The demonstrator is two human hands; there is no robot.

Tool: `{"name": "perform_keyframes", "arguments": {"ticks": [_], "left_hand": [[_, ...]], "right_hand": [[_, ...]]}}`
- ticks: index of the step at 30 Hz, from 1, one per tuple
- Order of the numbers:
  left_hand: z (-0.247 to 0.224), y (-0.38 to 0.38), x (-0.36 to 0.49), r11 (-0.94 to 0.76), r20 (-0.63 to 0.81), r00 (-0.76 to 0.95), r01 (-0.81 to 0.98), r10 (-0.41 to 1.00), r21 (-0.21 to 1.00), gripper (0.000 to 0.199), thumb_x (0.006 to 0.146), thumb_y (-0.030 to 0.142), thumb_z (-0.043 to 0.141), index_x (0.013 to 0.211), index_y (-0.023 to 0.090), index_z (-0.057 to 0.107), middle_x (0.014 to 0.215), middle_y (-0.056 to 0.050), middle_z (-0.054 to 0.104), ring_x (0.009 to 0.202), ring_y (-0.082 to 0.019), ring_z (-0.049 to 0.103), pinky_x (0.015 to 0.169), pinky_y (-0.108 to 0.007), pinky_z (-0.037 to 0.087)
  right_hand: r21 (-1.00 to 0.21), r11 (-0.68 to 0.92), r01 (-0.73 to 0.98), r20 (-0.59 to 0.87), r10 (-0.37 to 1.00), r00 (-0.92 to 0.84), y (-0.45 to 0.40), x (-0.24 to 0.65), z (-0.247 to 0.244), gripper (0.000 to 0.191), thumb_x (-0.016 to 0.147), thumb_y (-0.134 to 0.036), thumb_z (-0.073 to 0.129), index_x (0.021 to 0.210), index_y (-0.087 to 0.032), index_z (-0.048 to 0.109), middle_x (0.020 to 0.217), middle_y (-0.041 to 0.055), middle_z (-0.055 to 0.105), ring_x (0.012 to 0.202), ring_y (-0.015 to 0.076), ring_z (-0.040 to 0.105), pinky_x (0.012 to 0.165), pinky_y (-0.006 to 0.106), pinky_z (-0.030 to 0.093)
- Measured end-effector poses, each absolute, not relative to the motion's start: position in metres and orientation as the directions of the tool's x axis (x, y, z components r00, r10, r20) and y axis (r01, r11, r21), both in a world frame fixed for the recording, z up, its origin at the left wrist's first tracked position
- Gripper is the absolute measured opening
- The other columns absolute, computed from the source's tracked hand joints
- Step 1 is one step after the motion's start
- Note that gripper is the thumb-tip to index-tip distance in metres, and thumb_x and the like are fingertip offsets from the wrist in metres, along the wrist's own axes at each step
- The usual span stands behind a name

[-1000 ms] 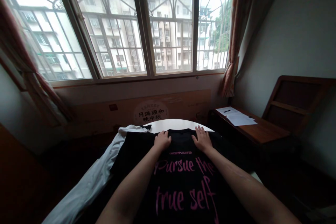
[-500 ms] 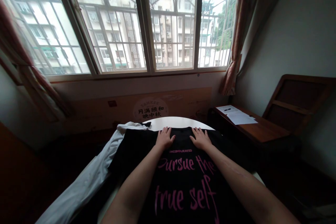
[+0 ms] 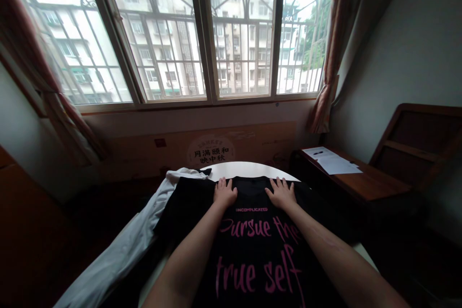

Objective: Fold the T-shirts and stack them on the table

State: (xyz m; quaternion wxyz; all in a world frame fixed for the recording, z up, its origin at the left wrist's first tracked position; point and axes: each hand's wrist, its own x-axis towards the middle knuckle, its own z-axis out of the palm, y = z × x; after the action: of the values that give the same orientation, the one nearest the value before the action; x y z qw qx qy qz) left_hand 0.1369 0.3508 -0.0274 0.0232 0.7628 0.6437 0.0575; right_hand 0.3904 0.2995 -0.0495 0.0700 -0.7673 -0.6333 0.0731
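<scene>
A black T-shirt (image 3: 252, 252) with pink lettering lies spread over a white round table (image 3: 252, 168), its neckline at the far side. My left hand (image 3: 225, 192) rests flat on its left shoulder, fingers spread and pointing away from me. On the other side of the neckline, my right hand (image 3: 282, 194) lies flat on the right shoulder, its fingers also apart. Neither hand grips the cloth. The shirt's lower end runs out of view at the bottom, and my forearms cover parts of it.
A pale grey garment (image 3: 144, 221) hangs over the table's left edge, beside some black cloth. To the right stands a wooden bench (image 3: 378, 180) with papers (image 3: 334, 161) and a pen on it. Beyond the table are a printed cardboard panel (image 3: 252, 147) and a barred window (image 3: 241, 57).
Both hands have slid a little outward along the shoulders, so the gap between them is wider. The whole view has shifted slightly, with the room moving right in the picture.
</scene>
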Motion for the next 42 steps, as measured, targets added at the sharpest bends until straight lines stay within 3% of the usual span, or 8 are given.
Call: {"name": "perform_keyframes", "arguments": {"ticks": [13,18,24,28,34,37,40,42], "left_hand": [[-0.027,0.358,0.138,-0.153,-0.004,0.154,0.981,0.988,0.122,0.066,0.096,0.05,0.033,0.156,0.022,0.033,0.165,-0.015,0.022,0.153,-0.034,0.016,0.121,-0.052,0.018],[-0.024,0.348,0.137,-0.171,0.118,0.157,0.978,0.981,0.12,0.061,0.096,0.045,0.038,0.15,0.018,0.044,0.161,-0.015,0.032,0.15,-0.031,0.026,0.12,-0.046,0.023],[-0.015,0.319,0.147,-0.237,0.251,0.208,0.967,0.946,0.093,0.053,0.098,0.035,0.032,0.142,0.012,0.051,0.16,-0.015,0.033,0.151,-0.029,0.023,0.123,-0.044,0.015],[-0.02,0.304,0.152,-0.301,0.157,0.284,0.949,0.946,0.098,0.056,0.097,0.041,0.033,0.145,0.015,0.049,0.159,-0.011,0.037,0.151,-0.025,0.025,0.123,-0.042,0.017],[-0.033,0.295,0.148,-0.266,0.006,0.267,0.957,0.964,0.116,0.078,0.094,0.063,0.028,0.156,0.016,0.031,0.165,-0.014,0.022,0.153,-0.03,0.016,0.123,-0.054,0.013],[-0.033,0.294,0.148,-0.256,-0.005,0.258,0.96,0.966,0.113,0.08,0.094,0.065,0.025,0.158,0.018,0.027,0.166,-0.012,0.019,0.154,-0.029,0.012,0.123,-0.055,0.009],[-0.031,0.293,0.149,-0.247,-0.006,0.25,0.962,0.968,0.114,0.081,0.093,0.065,0.024,0.159,0.017,0.023,0.166,-0.012,0.016,0.154,-0.029,0.011,0.123,-0.056,0.007],[-0.03,0.292,0.15,-0.242,-0.008,0.244,0.963,0.97,0.119,0.082,0.093,0.064,0.024,0.159,0.015,0.023,0.166,-0.012,0.016,0.154,-0.029,0.01,0.123,-0.055,0.007]], "right_hand": [[-0.207,-0.226,0.952,-0.081,0.973,0.214,0.3,0.391,-0.048,0.077,0.095,-0.069,0.018,0.161,-0.03,0.018,0.168,0.0077,0.009,0.153,0.0371,0.004,0.112,0.073,0.004],[-0.218,-0.221,0.951,-0.069,0.975,0.211,0.298,0.391,-0.046,0.075,0.095,-0.069,0.019,0.161,-0.034,0.015,0.168,0.0081,0.011,0.153,0.0373,0.006,0.112,0.073,0.004],[-0.205,-0.225,0.953,-0.085,0.974,0.212,0.295,0.392,-0.044,0.074,0.096,-0.069,0.017,0.16,-0.034,0.017,0.168,0.0085,0.009,0.153,0.0369,0.004,0.112,0.073,0.005],[-0.193,-0.224,0.955,-0.09,0.973,0.21,0.295,0.392,-0.045,0.074,0.095,-0.07,0.016,0.16,-0.034,0.017,0.168,0.0084,0.009,0.153,0.0368,0.005,0.112,0.073,0.006],[-0.207,-0.225,0.952,-0.087,0.974,0.212,0.296,0.394,-0.047,0.074,0.095,-0.07,0.018,0.16,-0.034,0.019,0.168,0.0081,0.011,0.153,0.0371,0.006,0.112,0.073,0.006],[-0.232,-0.228,0.946,-0.01,0.973,0.232,0.292,0.393,-0.046,0.07,0.098,-0.066,0.017,0.16,-0.033,0.021,0.167,0.008,0.014,0.153,0.0361,0.009,0.114,0.071,0.006],[-0.197,-0.186,0.963,0.18,0.958,0.222,0.283,0.388,-0.04,0.068,0.101,-0.056,0.017,0.16,-0.024,0.024,0.166,0.0088,0.016,0.153,0.0318,0.009,0.118,0.063,0.0],[-0.157,-0.116,0.981,0.206,0.967,0.147,0.275,0.381,-0.035,0.068,0.101,-0.052,0.019,0.159,-0.017,0.026,0.166,0.01,0.017,0.154,0.0299,0.008,0.121,0.057,-0.004]]}}
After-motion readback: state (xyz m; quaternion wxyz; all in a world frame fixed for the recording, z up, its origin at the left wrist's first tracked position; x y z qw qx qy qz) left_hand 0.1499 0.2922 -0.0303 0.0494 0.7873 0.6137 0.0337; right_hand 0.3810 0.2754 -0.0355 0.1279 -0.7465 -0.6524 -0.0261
